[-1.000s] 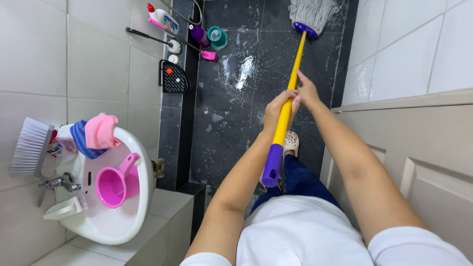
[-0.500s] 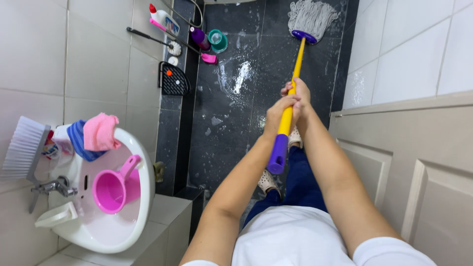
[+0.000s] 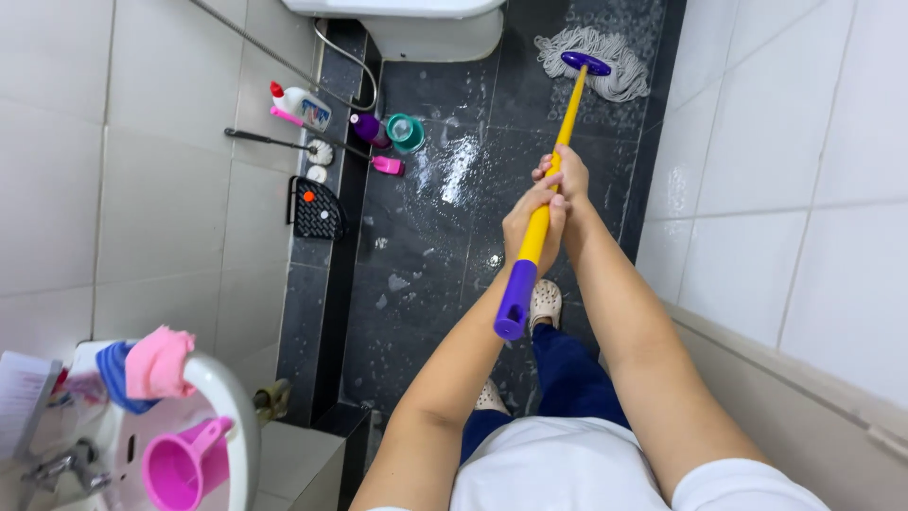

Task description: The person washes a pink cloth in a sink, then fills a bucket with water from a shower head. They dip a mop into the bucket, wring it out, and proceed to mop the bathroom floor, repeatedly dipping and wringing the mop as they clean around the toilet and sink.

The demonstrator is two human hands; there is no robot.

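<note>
Both my hands grip a mop's yellow handle [image 3: 570, 114] with a purple end cap [image 3: 515, 301]. My left hand [image 3: 526, 220] is wrapped around the shaft just above the purple cap. My right hand [image 3: 566, 178] holds the shaft slightly further along, touching the left. The white string mop head [image 3: 586, 49] with its purple holder lies on the wet dark tiled floor [image 3: 426, 255] at the far end, near the base of a white toilet [image 3: 426, 26]. My feet in pale clogs [image 3: 546, 303] stand on the floor below the handle.
A white sink [image 3: 227, 416] at bottom left holds a pink scoop [image 3: 180, 466]; pink and blue cloths [image 3: 151, 364] hang on its rim. Along the left wall stand a cleaner bottle [image 3: 301, 106], toilet brush [image 3: 284, 144], purple and teal containers [image 3: 390, 131] and a black basket [image 3: 314, 210]. White tiled wall on the right.
The mop head has slid away from me toward the toilet, and my view has tilted so the toilet base shows. Both hands stay on the handle.
</note>
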